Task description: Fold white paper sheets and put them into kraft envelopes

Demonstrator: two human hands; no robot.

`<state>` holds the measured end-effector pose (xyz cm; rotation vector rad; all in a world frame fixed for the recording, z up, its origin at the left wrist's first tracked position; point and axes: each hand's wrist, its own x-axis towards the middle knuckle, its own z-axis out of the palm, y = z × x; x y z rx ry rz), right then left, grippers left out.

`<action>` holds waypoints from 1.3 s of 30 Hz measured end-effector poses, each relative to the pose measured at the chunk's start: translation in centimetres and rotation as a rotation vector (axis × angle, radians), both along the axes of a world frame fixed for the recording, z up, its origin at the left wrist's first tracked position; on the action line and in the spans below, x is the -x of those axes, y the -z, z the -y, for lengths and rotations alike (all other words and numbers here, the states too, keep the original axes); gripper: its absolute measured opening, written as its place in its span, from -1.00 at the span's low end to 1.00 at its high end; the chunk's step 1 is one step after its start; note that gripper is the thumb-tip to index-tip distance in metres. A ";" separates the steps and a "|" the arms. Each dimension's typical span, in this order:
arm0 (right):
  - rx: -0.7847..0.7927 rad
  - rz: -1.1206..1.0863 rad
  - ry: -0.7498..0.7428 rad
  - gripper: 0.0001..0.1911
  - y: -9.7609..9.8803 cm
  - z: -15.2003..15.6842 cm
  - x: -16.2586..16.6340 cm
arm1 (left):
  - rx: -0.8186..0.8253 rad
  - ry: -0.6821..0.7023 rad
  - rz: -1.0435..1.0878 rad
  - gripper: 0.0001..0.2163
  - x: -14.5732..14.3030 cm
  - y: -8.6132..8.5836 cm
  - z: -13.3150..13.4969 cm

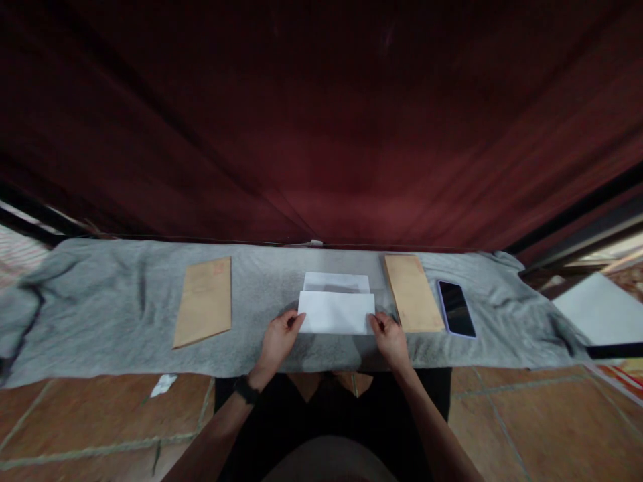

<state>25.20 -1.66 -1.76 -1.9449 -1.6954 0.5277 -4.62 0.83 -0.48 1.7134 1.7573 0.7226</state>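
Observation:
A white sheet of paper [335, 313], folded across its width, is held between my two hands over the grey cloth. My left hand [281, 338] pinches its left edge between thumb and fingers. At the right edge, my right hand [390, 338] grips it the same way. Behind the raised front fold, a second part of the paper lies flatter, with a shadow on it. Close to my right hand lies a stack of brown envelopes [414, 294]. Farther off to the left is another brown envelope [205, 301] with a faint reddish mark at its top corner.
A phone [456, 308] in a light purple case lies right of the envelope stack. Grey cloth [135, 321] covers the long narrow surface. Dark red fabric [321, 134] rises behind it. A crumpled white scrap [163, 384] is on the tiled floor; a white sheet [600, 309] sits far right.

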 end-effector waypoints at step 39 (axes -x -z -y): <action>0.078 0.521 0.144 -0.65 -0.5 -6.9 2.3 | 0.242 -0.120 -0.571 -0.64 -3.5 -2.2 -7.5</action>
